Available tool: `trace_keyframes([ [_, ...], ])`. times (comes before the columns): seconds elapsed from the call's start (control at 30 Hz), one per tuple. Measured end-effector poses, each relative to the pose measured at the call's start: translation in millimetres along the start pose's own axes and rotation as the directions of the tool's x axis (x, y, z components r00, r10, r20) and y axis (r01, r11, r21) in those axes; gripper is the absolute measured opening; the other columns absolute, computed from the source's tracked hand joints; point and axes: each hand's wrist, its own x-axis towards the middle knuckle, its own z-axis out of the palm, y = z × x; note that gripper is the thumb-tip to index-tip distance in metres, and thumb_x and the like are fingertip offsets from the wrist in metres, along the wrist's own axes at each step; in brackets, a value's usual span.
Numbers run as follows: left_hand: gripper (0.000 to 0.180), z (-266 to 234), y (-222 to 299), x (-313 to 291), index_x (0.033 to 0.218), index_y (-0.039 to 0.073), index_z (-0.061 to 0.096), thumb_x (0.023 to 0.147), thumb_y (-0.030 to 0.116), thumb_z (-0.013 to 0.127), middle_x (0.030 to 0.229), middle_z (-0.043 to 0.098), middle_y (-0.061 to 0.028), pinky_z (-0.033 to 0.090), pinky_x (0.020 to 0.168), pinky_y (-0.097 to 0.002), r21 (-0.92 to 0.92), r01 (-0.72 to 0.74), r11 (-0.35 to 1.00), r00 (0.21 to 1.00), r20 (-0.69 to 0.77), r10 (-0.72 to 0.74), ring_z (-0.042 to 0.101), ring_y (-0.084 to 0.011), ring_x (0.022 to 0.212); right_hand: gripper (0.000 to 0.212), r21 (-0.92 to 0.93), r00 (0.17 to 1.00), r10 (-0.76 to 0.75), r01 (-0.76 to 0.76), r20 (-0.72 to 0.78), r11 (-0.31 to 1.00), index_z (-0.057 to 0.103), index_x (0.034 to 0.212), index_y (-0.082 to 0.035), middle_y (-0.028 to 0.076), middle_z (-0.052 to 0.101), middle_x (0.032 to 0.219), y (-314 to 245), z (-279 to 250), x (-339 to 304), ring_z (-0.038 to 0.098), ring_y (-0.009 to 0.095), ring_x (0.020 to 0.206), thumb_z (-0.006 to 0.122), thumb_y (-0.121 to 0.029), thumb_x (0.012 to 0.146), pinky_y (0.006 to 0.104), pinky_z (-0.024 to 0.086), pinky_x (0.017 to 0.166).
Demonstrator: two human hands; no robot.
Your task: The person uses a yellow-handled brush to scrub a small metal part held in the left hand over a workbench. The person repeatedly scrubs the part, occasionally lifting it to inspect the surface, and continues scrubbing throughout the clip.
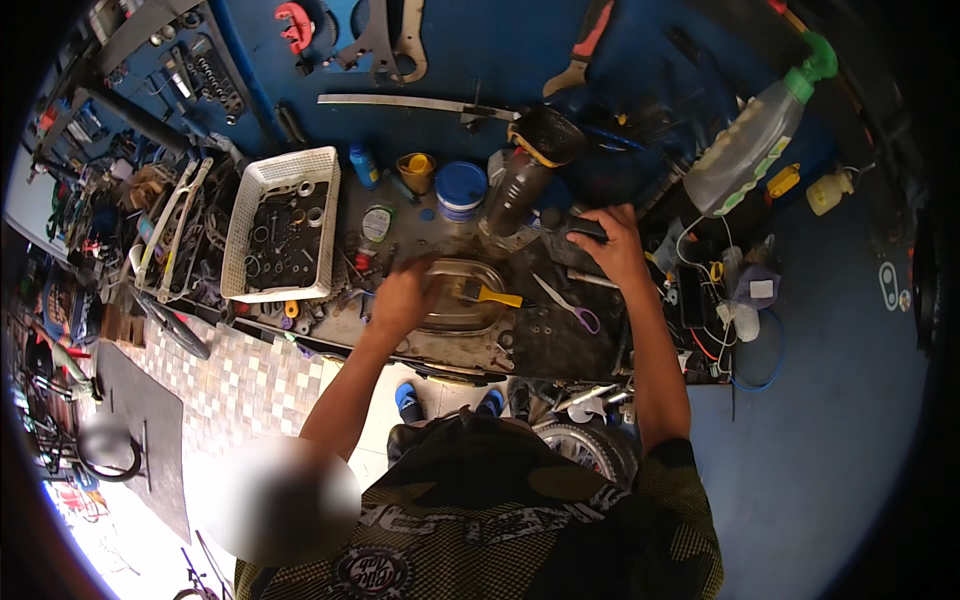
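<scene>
My right hand [617, 247] is closed round a dark, handle-like object [587, 230] over the back right of the workbench; its exact kind is not clear. My left hand [402, 297] hangs over the left end of a shallow oval metal tray [455, 323], its fingers blurred, so their grip does not show. Across the tray lies a paintbrush [497, 296] with a yellow handle. Between the tray and my right forearm are scissors [572, 308] with purple handles. A dark bottle [511, 192] stands behind, left of my right hand.
A white plastic basket [234, 240] of small metal parts sits on the left. Behind the tray stand a blue-lidded tub [461, 187] and a small clear bottle [375, 224] with a red cap. A green-topped spray bottle [750, 145] hangs at upper right. Cables [712, 310] clutter the right end.
</scene>
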Motion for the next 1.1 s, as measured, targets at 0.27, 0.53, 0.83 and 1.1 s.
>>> trace_keyframes([
  [0.27, 0.057, -14, 92, 53, 0.147, 0.02, 0.059, 0.092, 0.021, 0.077, 0.146, 0.059, -0.0129, 0.061, 0.089, -0.0515, -0.074, -0.291, 0.954, 0.925, 0.233, 0.3, 0.073, -0.0391, 0.107, 0.035, 0.093, 0.965, -0.192, 0.178, 0.176, 0.98, 0.075, 0.102, -0.006, 0.007, 0.074, 0.098, -65, 9, 20, 0.06, 0.03, 0.096, 0.093, -0.02, 0.076, 0.0416, 0.05, 0.087],
  [0.53, 0.043, -17, 58, 53, 0.129, 0.011, 0.069, 0.091, 0.029, 0.079, 0.115, 0.073, -0.0172, 0.06, 0.086, -0.0493, -0.05, -0.241, 0.969, 0.958, 0.145, 0.246, 0.073, -0.0407, 0.1, 0.038, 0.026, 0.933, -0.189, 0.19, 0.305, 0.981, 0.072, 0.108, -0.008, 0.007, 0.075, 0.099, -95, 35, 17, 0.061, 0.031, 0.107, 0.089, -0.028, 0.08, 0.045, 0.049, 0.096],
  [0.83, 0.045, -6, 34, 38, 0.119, 0.005, 0.073, 0.086, 0.032, 0.085, 0.086, 0.077, -0.0192, 0.06, 0.079, -0.05, -0.028, -0.069, 0.997, 0.989, 0.129, 0.072, 0.075, -0.042, 0.087, 0.032, -0.02, 0.895, -0.25, 0.276, 0.369, 0.961, 0.07, 0.106, -0.007, 0.008, 0.075, 0.099, -112, 57, 10, 0.06, 0.03, 0.108, 0.087, -0.024, 0.084, 0.0446, 0.048, 0.096],
  [1.1, 0.044, -12, 21, 31, 0.12, 0.005, 0.073, 0.086, 0.032, 0.082, 0.09, 0.077, -0.0202, 0.06, 0.079, -0.0464, -0.176, 0.059, 0.983, 0.981, 0.191, -0.025, 0.076, -0.0398, 0.09, 0.033, -0.01, 0.891, -0.293, 0.316, 0.347, 0.949, 0.071, 0.107, -0.007, 0.009, 0.076, 0.099, -116, 65, 9, 0.06, 0.03, 0.103, 0.086, -0.025, 0.084, 0.0442, 0.047, 0.094],
])
